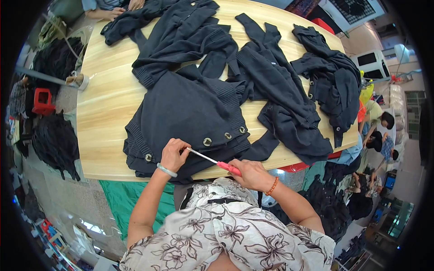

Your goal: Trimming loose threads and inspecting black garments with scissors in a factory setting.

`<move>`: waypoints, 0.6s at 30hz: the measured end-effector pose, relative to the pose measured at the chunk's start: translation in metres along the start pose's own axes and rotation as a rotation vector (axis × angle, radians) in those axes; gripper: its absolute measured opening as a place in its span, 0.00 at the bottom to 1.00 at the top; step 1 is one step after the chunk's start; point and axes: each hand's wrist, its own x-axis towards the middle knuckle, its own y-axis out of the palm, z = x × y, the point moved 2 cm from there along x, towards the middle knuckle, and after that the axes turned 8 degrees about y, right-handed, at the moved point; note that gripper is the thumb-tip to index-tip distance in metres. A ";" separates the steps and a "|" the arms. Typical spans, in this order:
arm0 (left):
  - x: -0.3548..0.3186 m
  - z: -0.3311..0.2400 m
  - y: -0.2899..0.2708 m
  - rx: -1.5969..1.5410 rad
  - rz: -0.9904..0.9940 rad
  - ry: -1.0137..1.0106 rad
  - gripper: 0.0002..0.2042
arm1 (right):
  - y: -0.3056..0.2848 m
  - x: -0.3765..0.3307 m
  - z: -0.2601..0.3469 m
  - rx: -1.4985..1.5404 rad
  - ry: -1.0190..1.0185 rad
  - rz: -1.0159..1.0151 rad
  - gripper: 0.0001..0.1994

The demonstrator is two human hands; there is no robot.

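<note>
The dark cardigan [190, 113] is lying flat at the table [104, 108] near edge — its hem is being pinched in the left hand [174, 156]. A red-handled tool [216, 161] is being held closed in the right hand [251, 174] grip; a slip risks the knit being snagged or fingertips being nicked.

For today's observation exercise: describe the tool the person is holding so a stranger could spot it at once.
Start at the wooden table and drop to its near edge, where a dark buttoned cardigan lies. The right hand holds a slim tool there: pink handle, thin pale tip, the only bright thing on dark cloth.
</note>
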 end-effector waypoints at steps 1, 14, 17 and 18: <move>0.003 -0.007 0.001 -0.002 -0.062 0.121 0.07 | -0.003 -0.004 -0.006 0.049 0.004 -0.034 0.15; 0.040 -0.031 0.051 -0.076 0.056 0.225 0.06 | -0.004 -0.040 -0.050 -0.063 0.142 0.069 0.15; 0.042 -0.039 0.050 -0.079 0.105 0.143 0.05 | 0.000 -0.045 -0.058 0.026 0.134 -0.011 0.16; 0.046 -0.048 0.049 -0.017 0.076 0.206 0.05 | -0.001 -0.049 -0.064 0.102 0.114 -0.106 0.16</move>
